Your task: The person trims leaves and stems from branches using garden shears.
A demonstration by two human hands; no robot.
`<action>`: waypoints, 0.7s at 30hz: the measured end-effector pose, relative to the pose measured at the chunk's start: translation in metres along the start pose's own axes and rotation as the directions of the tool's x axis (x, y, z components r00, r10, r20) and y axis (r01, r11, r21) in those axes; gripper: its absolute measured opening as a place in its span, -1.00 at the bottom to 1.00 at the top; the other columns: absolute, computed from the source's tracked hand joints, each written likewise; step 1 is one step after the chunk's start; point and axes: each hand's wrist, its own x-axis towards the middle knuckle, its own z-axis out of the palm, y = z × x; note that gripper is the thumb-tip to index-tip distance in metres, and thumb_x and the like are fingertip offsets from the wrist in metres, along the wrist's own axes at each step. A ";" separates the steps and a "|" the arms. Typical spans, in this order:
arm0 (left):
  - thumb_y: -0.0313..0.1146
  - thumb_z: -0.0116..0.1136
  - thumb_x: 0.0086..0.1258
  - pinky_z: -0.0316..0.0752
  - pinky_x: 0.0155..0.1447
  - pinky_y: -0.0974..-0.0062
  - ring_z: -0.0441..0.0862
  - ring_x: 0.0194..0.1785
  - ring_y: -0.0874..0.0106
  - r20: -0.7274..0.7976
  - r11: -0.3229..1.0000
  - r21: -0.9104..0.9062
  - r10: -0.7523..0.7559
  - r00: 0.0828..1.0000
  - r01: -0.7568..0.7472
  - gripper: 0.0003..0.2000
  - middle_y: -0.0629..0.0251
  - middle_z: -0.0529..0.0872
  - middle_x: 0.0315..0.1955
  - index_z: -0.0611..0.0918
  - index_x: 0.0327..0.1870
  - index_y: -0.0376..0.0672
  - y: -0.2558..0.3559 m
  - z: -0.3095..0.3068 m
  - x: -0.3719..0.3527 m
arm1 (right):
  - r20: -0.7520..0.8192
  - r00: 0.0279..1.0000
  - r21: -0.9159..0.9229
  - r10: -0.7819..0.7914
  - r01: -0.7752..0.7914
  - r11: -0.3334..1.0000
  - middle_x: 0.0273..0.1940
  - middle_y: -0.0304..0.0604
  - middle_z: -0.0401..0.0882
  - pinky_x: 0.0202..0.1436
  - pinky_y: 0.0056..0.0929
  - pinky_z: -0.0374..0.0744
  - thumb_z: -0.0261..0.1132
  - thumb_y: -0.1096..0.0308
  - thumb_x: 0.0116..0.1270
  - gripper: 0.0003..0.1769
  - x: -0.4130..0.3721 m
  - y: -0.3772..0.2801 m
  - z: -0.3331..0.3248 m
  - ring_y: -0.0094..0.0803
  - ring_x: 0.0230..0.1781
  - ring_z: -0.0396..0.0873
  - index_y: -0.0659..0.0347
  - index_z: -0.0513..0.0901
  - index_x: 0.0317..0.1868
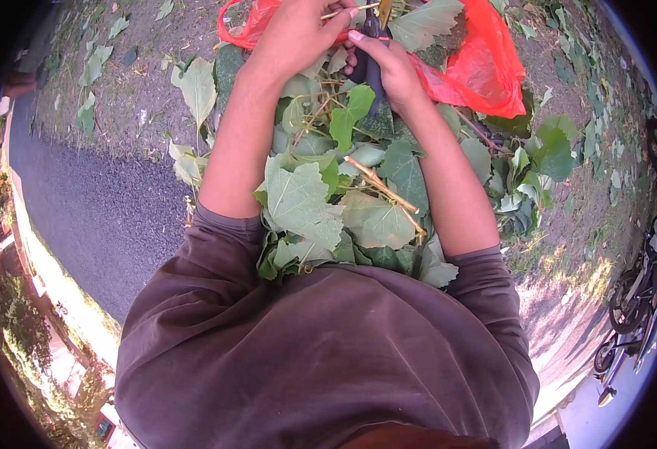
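At the top of the head view, my left hand [309,28] is closed on a thin cut vine stem [352,11], pinched between thumb and fingers. Beside it, my right hand [390,66] is wrapped round the dark handles of pruning shears [374,78]; their blades are mostly hidden near the top edge. A large leaf [426,24] lies just right of the shears. Below both hands, between my forearms, is a heap of cut vine leaves [302,202] with bare cut stems [382,183] on top.
A red plastic bag [485,63] spreads behind and right of my hands, with another red part at left. Loose leaves [197,90] litter the bare ground. Dark asphalt [107,213] lies to the left. Parked motorbikes [631,307] stand at far right.
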 end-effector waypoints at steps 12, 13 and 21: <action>-0.31 0.13 0.61 0.62 0.03 0.24 0.76 -0.14 0.21 -0.135 0.997 -0.037 0.065 0.989 -0.070 -0.79 0.08 0.75 -0.28 0.61 -0.01 -0.31 -0.028 0.005 0.004 | 0.006 0.999 0.040 0.031 -0.032 0.999 -0.40 -0.22 0.65 -0.14 -0.36 0.64 0.39 0.06 0.51 -0.62 0.001 -0.003 0.000 -0.39 -0.35 0.69 0.28 0.70 -0.17; -0.31 0.13 0.61 0.62 0.03 0.24 0.76 -0.14 0.21 -0.133 0.997 -0.037 0.067 0.989 -0.073 -0.79 0.08 0.75 -0.28 0.61 -0.01 -0.31 -0.026 0.006 0.005 | 0.023 0.999 0.088 0.032 -0.033 0.996 -0.37 -0.21 0.67 -0.10 -0.36 0.65 0.38 0.06 0.50 -0.62 0.001 -0.004 0.000 -0.38 -0.32 0.70 0.28 0.70 -0.16; -0.32 0.18 0.56 0.64 0.03 0.27 0.80 -0.16 0.20 -0.034 1.000 -0.016 -0.006 0.999 0.005 -0.75 0.06 0.80 -0.29 0.72 0.03 -0.31 -0.011 0.004 0.002 | 0.004 1.000 -0.028 -0.023 0.023 0.999 -0.32 -0.22 0.69 -0.07 -0.39 0.63 0.38 0.04 0.50 -0.63 0.002 0.003 -0.001 -0.41 -0.27 0.71 0.24 0.72 -0.15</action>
